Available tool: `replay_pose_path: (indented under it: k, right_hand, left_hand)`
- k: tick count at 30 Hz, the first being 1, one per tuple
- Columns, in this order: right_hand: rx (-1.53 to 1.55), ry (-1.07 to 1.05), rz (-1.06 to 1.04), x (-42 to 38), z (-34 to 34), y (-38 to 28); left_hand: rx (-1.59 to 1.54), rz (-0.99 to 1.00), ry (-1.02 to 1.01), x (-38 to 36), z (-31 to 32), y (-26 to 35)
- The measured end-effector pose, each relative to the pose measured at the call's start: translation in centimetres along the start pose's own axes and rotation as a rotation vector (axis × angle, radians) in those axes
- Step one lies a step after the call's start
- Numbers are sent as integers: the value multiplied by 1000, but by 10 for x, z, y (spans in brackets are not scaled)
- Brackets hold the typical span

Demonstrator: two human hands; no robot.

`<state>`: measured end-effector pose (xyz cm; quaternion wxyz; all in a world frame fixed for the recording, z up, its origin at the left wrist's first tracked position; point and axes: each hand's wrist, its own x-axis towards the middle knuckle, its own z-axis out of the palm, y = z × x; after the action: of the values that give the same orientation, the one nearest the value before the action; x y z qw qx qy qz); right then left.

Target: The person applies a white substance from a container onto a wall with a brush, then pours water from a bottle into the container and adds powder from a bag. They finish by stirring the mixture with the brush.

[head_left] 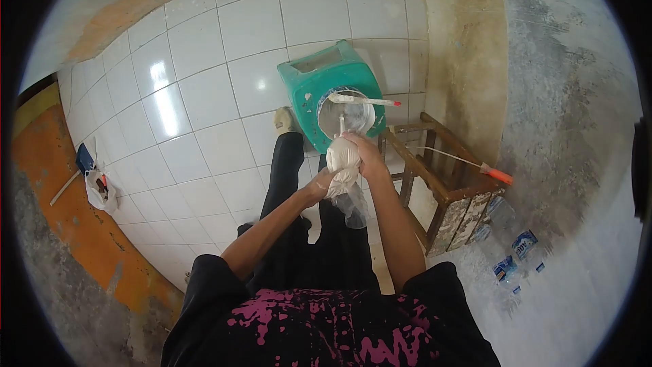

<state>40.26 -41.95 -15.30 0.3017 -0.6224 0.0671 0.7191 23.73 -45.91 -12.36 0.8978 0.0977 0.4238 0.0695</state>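
Both hands are closed round a clear plastic bag [344, 163] filled with a whitish material. My left hand [317, 187] grips its left side, and my right hand [367, 155] grips its upper right side. The bag's loose end hangs below them. Just beyond the hands a round white bucket [324, 119] stands on a green plastic stool [295, 85]. A brush or tool with a whitish handle and red tip [387, 102] lies across the bucket's rim. Something white and thin shows between the bag and the bucket's inside; I cannot make out what it is.
A worn wooden stool [424, 170] lies to the right, with an orange-handled tool [496, 174] on it. Crumpled plastic packaging [523, 245] is at the lower right. A white bag with tools [100, 191] sits at the left on the tiled floor [197, 119].
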Motion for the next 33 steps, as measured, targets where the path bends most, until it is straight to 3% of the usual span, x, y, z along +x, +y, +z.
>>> replay_pose_path:
  k: [10,14,22,28,33]
  right_hand:
    - [-98,47,57,-14,9,-17]
    - [-174,-37,96,2,0,-11]
    - [-246,-85,103,-5,-5,-18]
    - [-186,-106,148,0,-7,-15]
    - [-238,-95,154,-8,-2,-25]
  left_hand:
    - [22,45,-24,-6,8,-4]
    - [-35,141,-21,-3,7,-16]
    - [9,67,-2,-13,21,5]
    - [267,65,20,1,16,-3]
    - [685,91,129,-9,23,4]
